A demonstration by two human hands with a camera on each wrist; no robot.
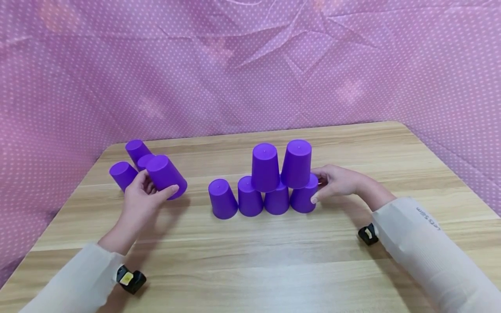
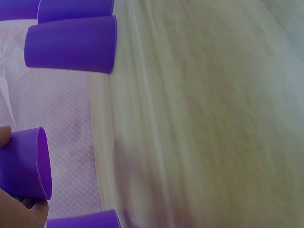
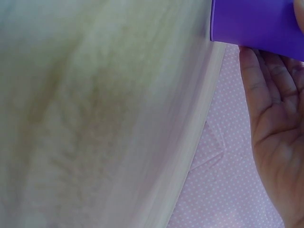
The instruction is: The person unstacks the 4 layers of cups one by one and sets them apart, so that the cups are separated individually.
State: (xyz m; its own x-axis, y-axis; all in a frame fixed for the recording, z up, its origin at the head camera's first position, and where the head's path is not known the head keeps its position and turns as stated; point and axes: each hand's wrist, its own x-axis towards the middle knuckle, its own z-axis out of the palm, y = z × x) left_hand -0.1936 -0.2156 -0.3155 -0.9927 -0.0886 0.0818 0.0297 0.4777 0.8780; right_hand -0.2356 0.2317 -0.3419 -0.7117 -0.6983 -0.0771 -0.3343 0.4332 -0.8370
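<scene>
My left hand (image 1: 142, 195) holds a tilted, upside-down purple cup (image 1: 166, 176) above the table, thumb on one side and fingers on the other. In the left wrist view this held cup (image 2: 21, 164) shows its open rim. On the right, a row of upside-down purple cups bears two more, an upper left cup (image 1: 265, 167) and an upper right cup (image 1: 297, 163). The row's left end cup (image 1: 222, 200) has nothing on it. My right hand (image 1: 338, 180) grips the row's right end cup (image 1: 304, 198) from the side, also seen as a purple cup (image 3: 256, 23) in the right wrist view.
Behind my left hand stand three purple cups, among them a front one (image 1: 122, 174) and a back one (image 1: 136, 150). All of them rest on a wooden table (image 1: 242, 265). A pink dotted cloth (image 1: 219, 78) hangs behind and beside it.
</scene>
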